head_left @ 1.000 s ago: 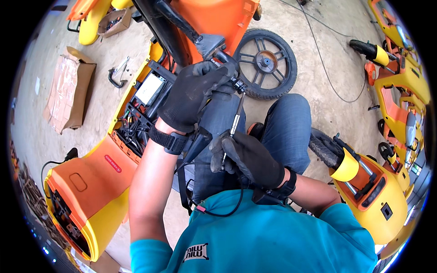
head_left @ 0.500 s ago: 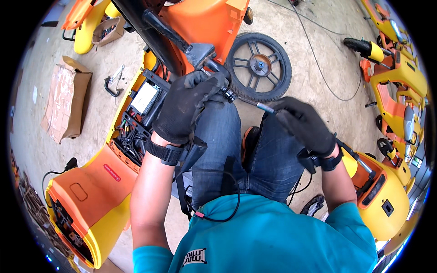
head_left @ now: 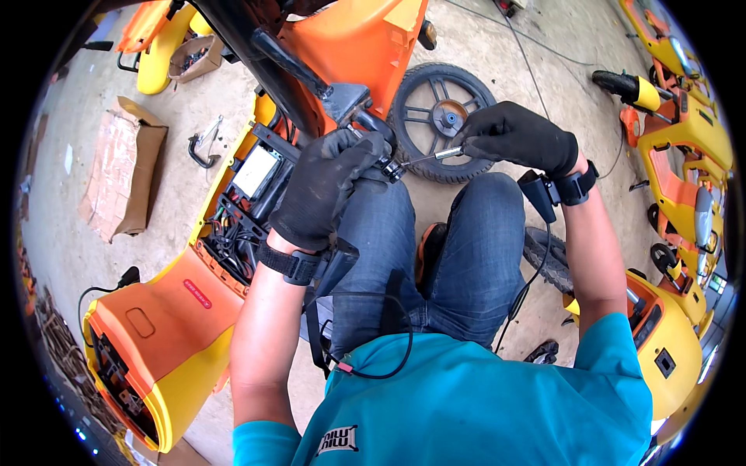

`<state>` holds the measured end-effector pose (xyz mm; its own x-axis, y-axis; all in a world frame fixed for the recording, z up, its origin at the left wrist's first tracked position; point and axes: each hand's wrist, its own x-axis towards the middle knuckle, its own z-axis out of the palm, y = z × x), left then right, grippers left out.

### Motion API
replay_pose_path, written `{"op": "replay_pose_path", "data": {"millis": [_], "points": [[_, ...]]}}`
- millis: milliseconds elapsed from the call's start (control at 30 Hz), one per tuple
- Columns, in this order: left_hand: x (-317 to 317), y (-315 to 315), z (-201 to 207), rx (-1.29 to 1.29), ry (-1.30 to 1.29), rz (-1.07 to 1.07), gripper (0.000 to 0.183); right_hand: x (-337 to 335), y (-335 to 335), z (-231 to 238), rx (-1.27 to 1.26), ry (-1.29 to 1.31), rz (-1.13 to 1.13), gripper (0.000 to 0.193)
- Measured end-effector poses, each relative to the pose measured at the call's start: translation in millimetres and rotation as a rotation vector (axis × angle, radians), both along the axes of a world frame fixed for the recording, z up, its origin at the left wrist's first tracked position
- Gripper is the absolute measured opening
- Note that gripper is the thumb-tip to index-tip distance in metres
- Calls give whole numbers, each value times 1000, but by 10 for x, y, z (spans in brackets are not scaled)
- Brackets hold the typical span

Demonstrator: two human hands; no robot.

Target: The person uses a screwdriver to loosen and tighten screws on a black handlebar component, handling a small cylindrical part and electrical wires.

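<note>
A: Right hand (head_left: 519, 141)?
B: Fingers closed in a pinch on the back end of a slim silver tool (head_left: 448, 153), by the near right edge of the spoked wheel (head_left: 449, 120)
A: Left hand (head_left: 317, 189)?
B: Curled nearly closed on a black fitting (head_left: 392, 168), end poking out, rest hidden; fist is left of the wheel, nearer the wearer
A: Tool tip?
B: At the fitting, just off the wheel's near left edge; can't tell if it's seated
A: Further out?
B: Grey bracket (head_left: 346, 101) left of wheel, orange panel (head_left: 364, 50) up and left of it, open frame with wiring (head_left: 233, 233) further left, cardboard box (head_left: 120, 171) well left, yellow scooters (head_left: 684, 167) well right of wheel
</note>
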<state>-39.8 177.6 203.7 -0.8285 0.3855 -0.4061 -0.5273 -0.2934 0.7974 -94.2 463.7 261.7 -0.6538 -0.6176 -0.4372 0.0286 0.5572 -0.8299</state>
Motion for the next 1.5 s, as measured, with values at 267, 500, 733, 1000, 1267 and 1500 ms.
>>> {"op": "replay_pose_path", "data": {"millis": [267, 500, 733, 1000, 1267, 1500], "points": [[8, 18, 58, -59, 31, 8, 34, -290, -20, -96, 108, 139, 129, 28], [-1, 33, 72, -24, 16, 2, 33, -444, -102, -481, -363, -241, -237, 26], [38, 60, 8, 17, -3, 74, 29, -44, -365, -612, -635, -160, -779, 26], [44, 70, 47, 11, -11, 83, 26, 46, -391, -534, -561, 315, -750, 26], [53, 102, 73, 34, -7, 91, 24, 38, -681, -262, -1352, -451, -821, 34], [63, 110, 30, 22, 5, 108, 24, 21, -724, -250, -1405, -515, -715, 37]]}}
